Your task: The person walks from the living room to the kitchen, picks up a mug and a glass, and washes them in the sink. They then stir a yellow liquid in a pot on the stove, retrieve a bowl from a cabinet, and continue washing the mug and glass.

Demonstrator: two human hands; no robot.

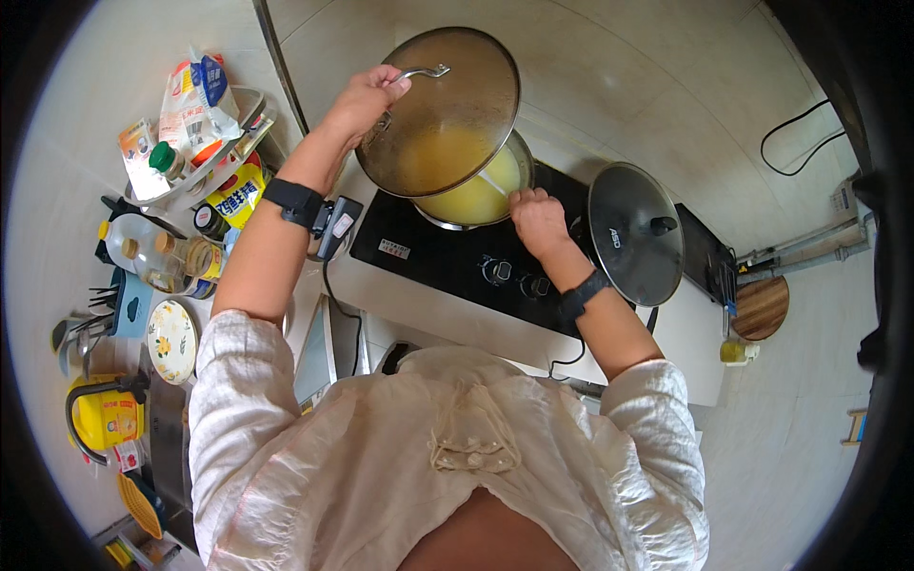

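Note:
My left hand (371, 100) grips the metal handle of a large glass lid (457, 86), which is raised and tilted over a pot (525, 153). Yellow liquid (471, 207) fills much of the pot, and part of it shows through the steamy glass. My right hand (537, 214) is closed at the pot's right rim around the end of a pale, thin utensil (495, 183) that dips into the liquid. The utensil's other end is hidden. Beneath the pot is a black gas hob (435, 250) with two knobs.
Right of my right hand, a second pan with a glass lid (632, 235) stands on the hob. At left are a corner shelf (214, 168) with packets, several bottles (153, 260), a floral plate (171, 342) and a black faucet (86, 392). A round wooden board (762, 308) is at far right.

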